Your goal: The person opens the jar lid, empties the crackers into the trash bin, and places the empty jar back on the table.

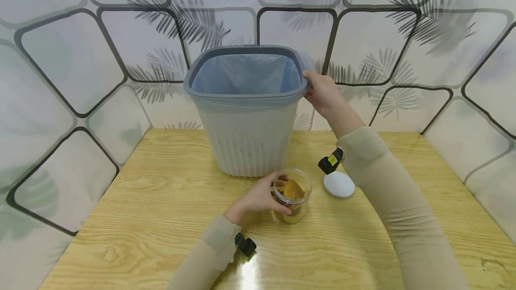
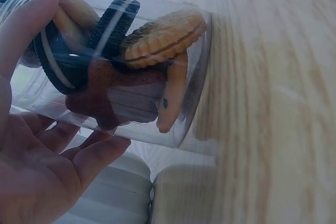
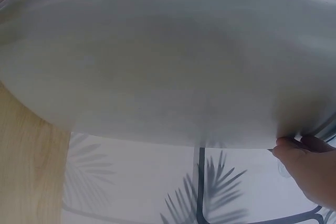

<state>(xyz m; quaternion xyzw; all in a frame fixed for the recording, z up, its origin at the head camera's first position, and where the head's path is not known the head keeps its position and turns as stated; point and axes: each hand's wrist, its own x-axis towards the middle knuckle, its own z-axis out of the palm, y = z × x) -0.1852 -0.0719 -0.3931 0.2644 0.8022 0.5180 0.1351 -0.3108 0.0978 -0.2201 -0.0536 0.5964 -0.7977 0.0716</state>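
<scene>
A clear jar without a lid stands on the table, with my left hand gripping its side, fingers and thumb curled round it. Inside it, the left wrist view shows several cookies: dark sandwich cookies, a golden sandwich cookie and a reddish-brown piece. Behind the jar is a white trash can with a grey rim, lined with a bluish plastic bag. My right hand holds the can's rim at its right side; the right wrist view shows its fingers at the rim.
A white round lid-like disc lies on the wooden table, right of the jar and below my right wrist. A patterned wall with dark lines and leaf prints rises behind and on both sides of the table.
</scene>
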